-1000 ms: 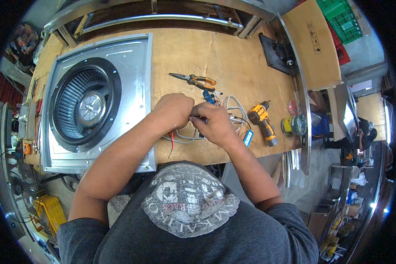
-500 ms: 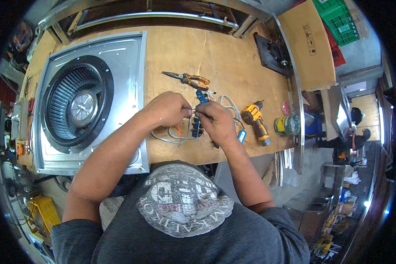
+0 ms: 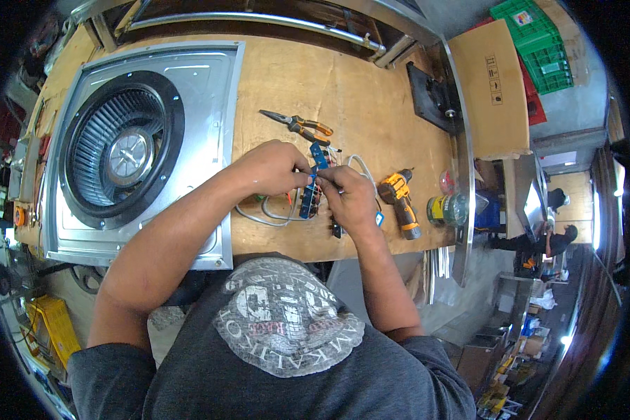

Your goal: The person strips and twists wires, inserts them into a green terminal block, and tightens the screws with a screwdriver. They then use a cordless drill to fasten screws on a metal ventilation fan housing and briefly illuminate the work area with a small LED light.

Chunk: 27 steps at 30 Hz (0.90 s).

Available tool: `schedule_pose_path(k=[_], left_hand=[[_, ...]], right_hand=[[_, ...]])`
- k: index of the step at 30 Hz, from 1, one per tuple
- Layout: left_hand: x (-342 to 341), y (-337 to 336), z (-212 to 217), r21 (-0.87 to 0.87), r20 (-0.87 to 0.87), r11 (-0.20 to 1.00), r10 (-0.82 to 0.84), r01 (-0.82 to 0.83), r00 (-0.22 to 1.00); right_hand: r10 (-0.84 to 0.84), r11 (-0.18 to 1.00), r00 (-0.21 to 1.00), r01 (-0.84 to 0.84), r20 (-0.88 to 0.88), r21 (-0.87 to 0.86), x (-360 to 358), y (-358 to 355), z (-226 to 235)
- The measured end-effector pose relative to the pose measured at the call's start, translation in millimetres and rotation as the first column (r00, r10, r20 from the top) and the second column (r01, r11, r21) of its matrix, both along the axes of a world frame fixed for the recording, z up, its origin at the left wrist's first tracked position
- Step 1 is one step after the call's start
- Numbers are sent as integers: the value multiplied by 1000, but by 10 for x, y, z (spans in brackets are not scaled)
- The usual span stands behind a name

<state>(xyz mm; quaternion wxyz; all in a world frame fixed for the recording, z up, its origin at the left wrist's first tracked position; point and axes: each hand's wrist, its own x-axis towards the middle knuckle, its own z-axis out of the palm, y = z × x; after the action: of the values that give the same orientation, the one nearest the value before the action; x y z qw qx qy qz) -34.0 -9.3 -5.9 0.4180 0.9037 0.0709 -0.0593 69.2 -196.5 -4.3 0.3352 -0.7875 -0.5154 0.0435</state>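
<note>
My left hand [image 3: 276,168] and my right hand [image 3: 350,196] meet fingertip to fingertip over a blue strip-shaped electrical part [image 3: 306,203] with dark fittings and thin wires along its side. Both hands are pinched closed on what looks like a thin wire; the fingers hide most of it. Beneath my left hand a grey cable [image 3: 267,220] curls on the wooden bench, with a bit of orange-red wire near it. Just beyond the strip's far end lie long-nose pliers [image 3: 299,127] with orange and black handles.
A metal panel [image 3: 213,126] with a round black-rimmed blower wheel [image 3: 94,150] fills the bench's left. To the right are a yellow cordless drill [image 3: 401,203], a clear jar [image 3: 449,208] and a black plate [image 3: 427,94]. A metal rail [image 3: 465,175] edges the bench; a cardboard box [image 3: 486,91] stands beyond.
My view has shifted slightly. My fingertips stay together over the blue strip, still pinching, and more of the strip shows between them. Pliers and drill lie as before.
</note>
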Motion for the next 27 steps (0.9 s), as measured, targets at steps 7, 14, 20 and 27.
schedule_pose_path(k=[7, 14, 20, 27], left_hand=[[-27, -61, -8, 91, 149, 996, -20, 6, 989], [-63, -93, 14, 147, 231, 988, 17, -52, 973], [-67, -85, 63, 186, 189, 983, -26, -9, 982], [-65, -86, 35, 138, 233, 990, -13, -20, 972]], right_hand=[[-130, 991, 924, 125, -360, -38, -63, -19, -38], [-236, 971, 628, 130, -741, -200, 33, 0, -25], [-223, 973, 524, 176, -822, -152, -34, 40, 34], [-150, 980, 358, 175, -922, -91, 32, 1, -77]])
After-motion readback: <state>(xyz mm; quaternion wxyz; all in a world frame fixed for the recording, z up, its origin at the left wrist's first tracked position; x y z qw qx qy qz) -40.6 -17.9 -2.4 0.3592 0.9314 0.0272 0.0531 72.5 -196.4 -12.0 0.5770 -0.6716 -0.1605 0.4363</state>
